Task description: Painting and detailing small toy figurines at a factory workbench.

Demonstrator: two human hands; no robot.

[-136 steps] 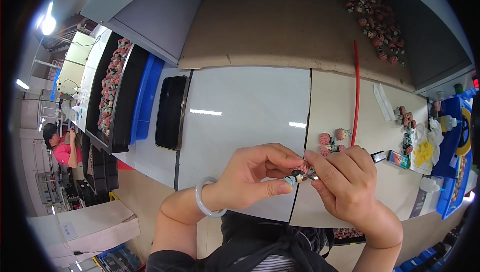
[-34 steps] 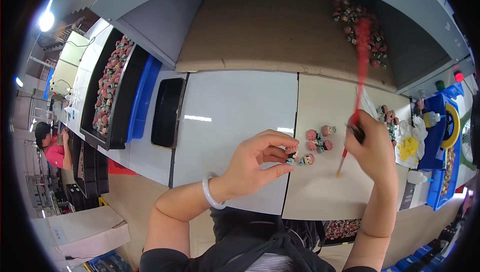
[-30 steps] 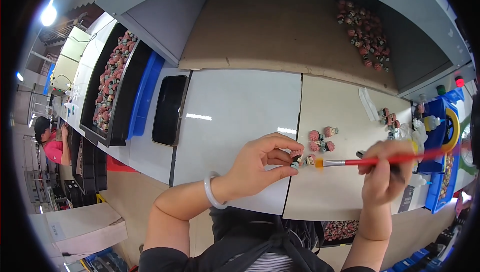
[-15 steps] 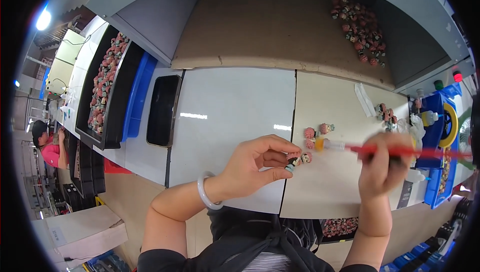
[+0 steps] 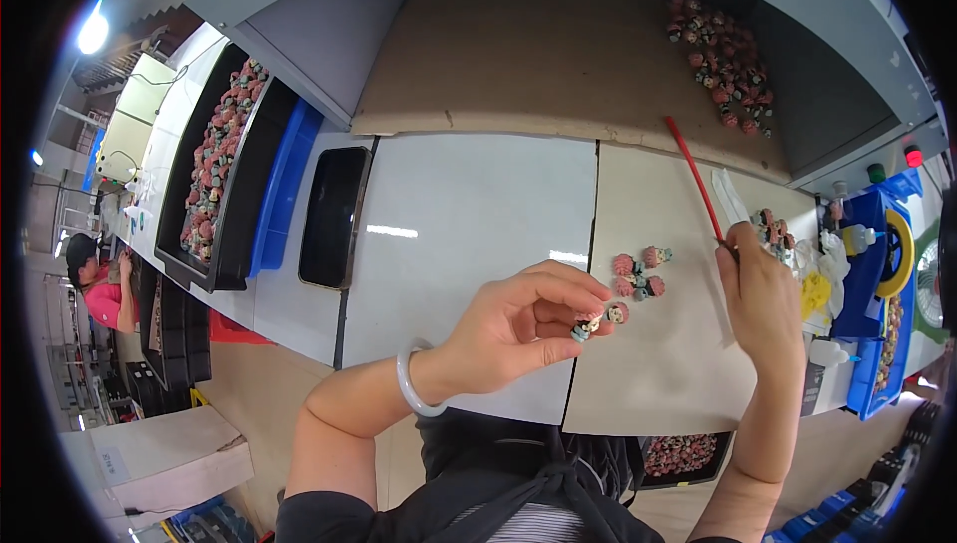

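The left hand sits just below the middle of the view, its fingers curled and pinched together on one small figurine with a pink head, held at the fingertips just above the pale work mat. A pale bangle circles that wrist. The right hand, at about 3 o'clock from the left, is closed around the lower end of one thin red brush, whose handle slants up toward 11 o'clock over the mat; the tip is hidden in the hand. Between the two hands, at 1 o'clock from the held figurine, lies a small group of about four loose figurines, close together on the mat. At 12 o'clock from the right hand, on the brown board at the back, rests a heap of figurines, too many to count. Far off at 10 o'clock stands one long black tray full of the same pieces, with one blue tray beside it and one empty black tray next to that. At 3 o'clock, by the right edge, stand blue bins and one small bottle. Another person in a red top works at the far left.
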